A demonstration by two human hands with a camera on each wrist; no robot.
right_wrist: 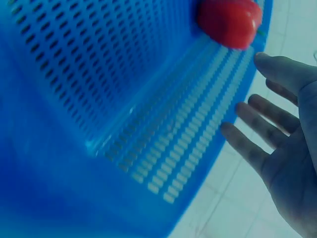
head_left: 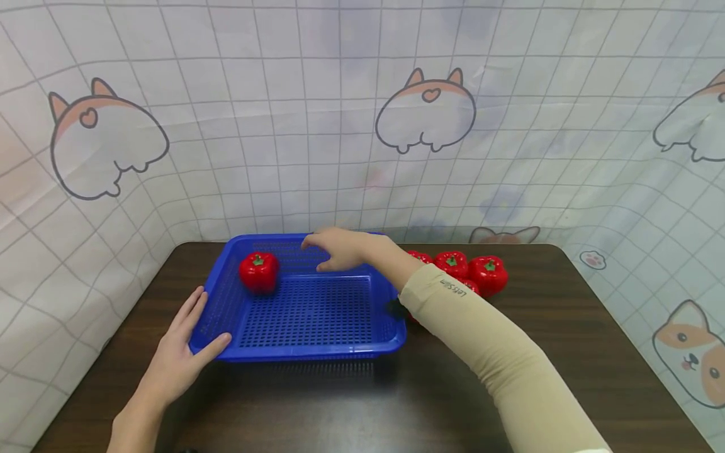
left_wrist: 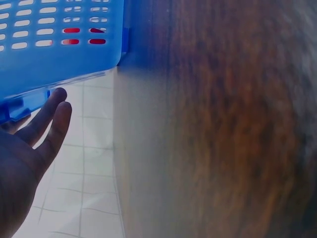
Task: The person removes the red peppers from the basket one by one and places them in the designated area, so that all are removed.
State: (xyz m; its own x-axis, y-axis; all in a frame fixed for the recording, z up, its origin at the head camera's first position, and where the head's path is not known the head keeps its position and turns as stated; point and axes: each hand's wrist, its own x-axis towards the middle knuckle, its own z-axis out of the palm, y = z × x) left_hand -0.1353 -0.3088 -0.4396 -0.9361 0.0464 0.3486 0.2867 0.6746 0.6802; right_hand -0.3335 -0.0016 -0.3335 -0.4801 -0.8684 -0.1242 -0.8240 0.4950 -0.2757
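Note:
A blue perforated basket (head_left: 306, 350) stands on the dark wooden table, with one red bell pepper (head_left: 259, 272) in its back left corner. My left hand (head_left: 180, 345) rests at the basket's left rim near the front corner, thumb over the edge and fingers extended along the outside. In the left wrist view its fingers (left_wrist: 58, 119) lie just below the blue rim. Over the back of the basket hangs my right hand (head_left: 342, 248), fingers loosely spread and holding nothing. The right wrist view shows this hand (right_wrist: 282, 144) beside the rim, the pepper (right_wrist: 230, 22) beyond the thumb.
Several more red bell peppers (head_left: 488, 275) lie grouped on the table to the right of the basket, partly hidden behind my right forearm. A white grid-patterned cloth (head_left: 317, 157) with cartoon dogs hangs around the table's back and sides. Brown tabletop (head_left: 317, 409) extends in front.

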